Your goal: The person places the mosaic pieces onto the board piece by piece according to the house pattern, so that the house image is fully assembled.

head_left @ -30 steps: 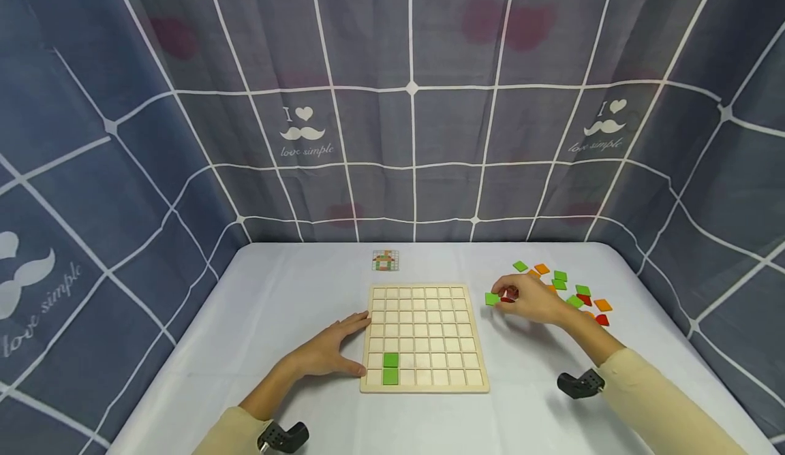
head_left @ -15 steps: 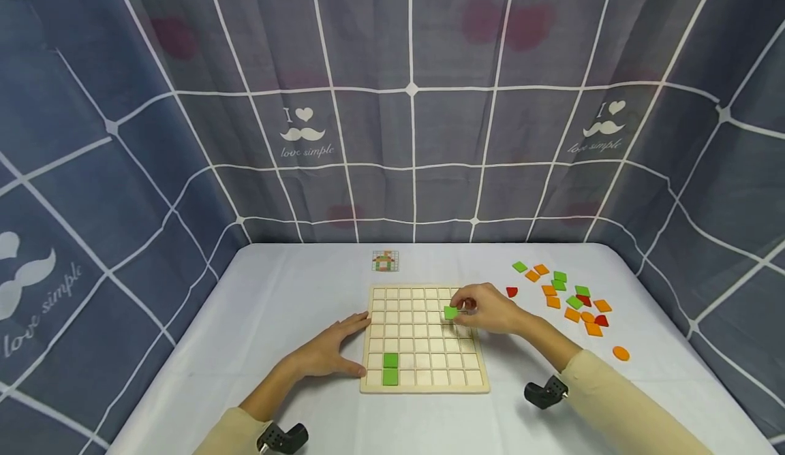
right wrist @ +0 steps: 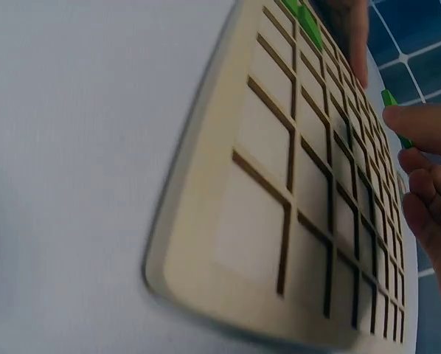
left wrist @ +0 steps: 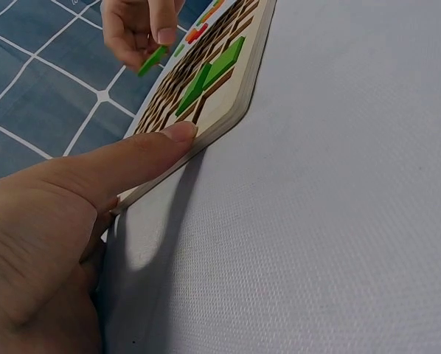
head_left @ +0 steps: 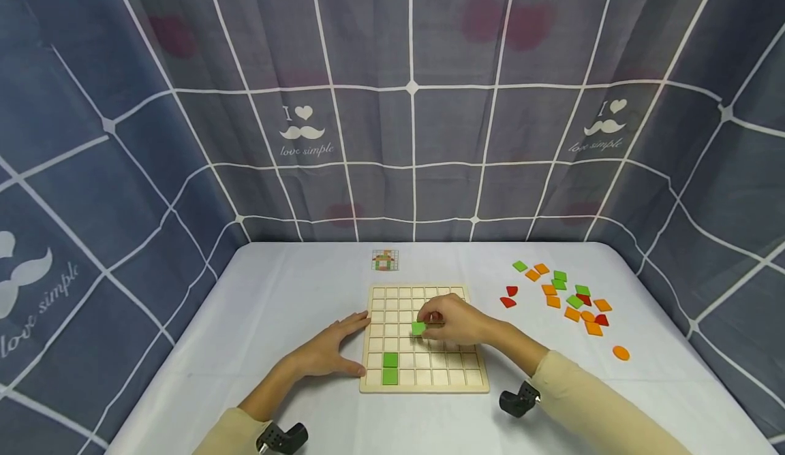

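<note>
A pale wooden grid board (head_left: 425,388) lies on the white table, its square cells bordered by low ridges. Two green square tiles (head_left: 390,368) sit one above the other in cells at its lower left. My right hand (head_left: 456,320) pinches another green square tile (head_left: 418,328) between thumb and fingers, over the middle of the board. In the left wrist view that held tile (left wrist: 153,60) is tilted and raised above the grid. My left hand (head_left: 328,349) is spread at the board's left edge, with the thumb (left wrist: 180,133) touching the rim near the lower corner.
Loose green, orange and red tiles (head_left: 574,302) lie scattered on the table to the right. Two red pieces (head_left: 509,297) lie nearer the board, and an orange round piece (head_left: 621,353) lies apart. A small picture card (head_left: 385,260) is behind the board. Checked curtains (head_left: 380,189) surround the table.
My right hand has picked a green tile from the right-hand pile and carried it left over the board. It has left a red piece beside another. My left hand has stayed in place.
</note>
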A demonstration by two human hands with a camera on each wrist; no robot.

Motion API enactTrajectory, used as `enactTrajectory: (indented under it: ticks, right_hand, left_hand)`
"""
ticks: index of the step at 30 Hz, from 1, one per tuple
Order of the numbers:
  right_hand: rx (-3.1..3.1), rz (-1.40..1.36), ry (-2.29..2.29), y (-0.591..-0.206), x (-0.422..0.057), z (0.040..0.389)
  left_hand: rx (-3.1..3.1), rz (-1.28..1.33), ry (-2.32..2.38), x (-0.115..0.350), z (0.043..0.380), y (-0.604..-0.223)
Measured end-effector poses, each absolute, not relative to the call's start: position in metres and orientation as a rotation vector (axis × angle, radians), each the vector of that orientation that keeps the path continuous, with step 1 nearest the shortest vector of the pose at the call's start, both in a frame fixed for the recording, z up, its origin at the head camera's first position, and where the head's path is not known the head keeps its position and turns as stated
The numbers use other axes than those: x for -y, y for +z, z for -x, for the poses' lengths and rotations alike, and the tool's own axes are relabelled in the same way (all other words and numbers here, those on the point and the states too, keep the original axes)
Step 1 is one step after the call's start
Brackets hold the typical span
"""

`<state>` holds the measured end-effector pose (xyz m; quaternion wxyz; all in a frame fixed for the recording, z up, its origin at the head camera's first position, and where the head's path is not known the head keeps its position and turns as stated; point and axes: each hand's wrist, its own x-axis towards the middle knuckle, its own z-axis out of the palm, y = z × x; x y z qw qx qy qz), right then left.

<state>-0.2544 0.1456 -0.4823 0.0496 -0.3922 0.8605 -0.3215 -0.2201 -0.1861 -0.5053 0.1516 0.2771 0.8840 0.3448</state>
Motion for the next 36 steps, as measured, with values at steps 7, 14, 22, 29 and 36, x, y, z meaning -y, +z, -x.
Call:
enactTrajectory:
  ticks: [7,14,22,29,36]
  right_hand:
    - [-2.569,1.24,-0.98,-0.489,-0.116,0.249]
    - [-2.551,1.218,-0.941,-0.496,-0.101,0.247]
    - [-2.563,1.196,-0.921,-0.496,-0.098,0.246]
    - [-2.556,1.198,-0.928,-0.497,-0.096,0.246]
    - [-2.552,1.203,-0.925,-0.499,-0.094,0.247]
  left_hand:
    - [-2.533,-0.792,0.991,0.184,0.22,-0.502]
    - [-2.537,-0.756,0.968,0.181,0.218,-0.497]
    - [-2.523,-0.754,0.992,0.18,0.218,-0.497]
    - [-2.473,-0.732,1.083,0.182,0.218,-0.5]
    - [-2.467,-0.715,1.099,0.184,0.218,-0.501]
